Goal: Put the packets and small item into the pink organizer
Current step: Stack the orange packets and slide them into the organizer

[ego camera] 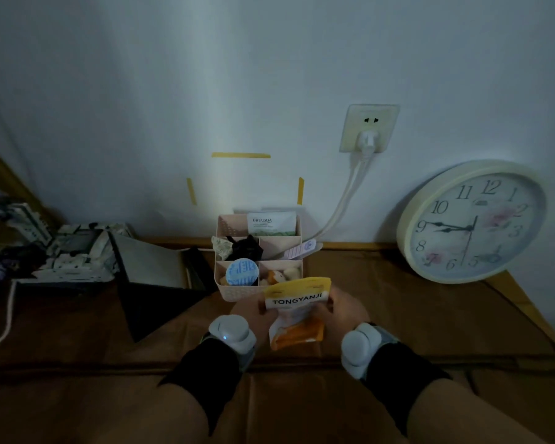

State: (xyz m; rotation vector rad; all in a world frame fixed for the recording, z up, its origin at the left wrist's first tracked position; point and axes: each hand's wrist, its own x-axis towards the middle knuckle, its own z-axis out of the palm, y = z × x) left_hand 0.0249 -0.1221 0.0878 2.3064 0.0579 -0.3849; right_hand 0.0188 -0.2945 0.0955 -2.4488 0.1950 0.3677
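A yellow and orange packet (297, 312) marked TONGYANJI is held upright just in front of the pink organizer (234, 291). My left hand (252, 310) grips its left edge and my right hand (343, 307) grips its right edge. The organizer stands against the wall with several compartments. A white and green BIOAQUA packet (271, 223) stands in the back one. A round blue-lidded item (242, 272) fills the front left, small pale pieces (282, 275) the front right, and a black item (245, 248) the middle left. A pink striped stick (297, 250) pokes out to the right.
A large round wall clock (471, 221) leans on the wall at the right. A wall socket (369, 128) with a white plug and cable sits above the organizer. A dark open folder (151, 277) and cluttered patterned boxes (77, 251) lie left. Brown mat (414, 309) covers the surface.
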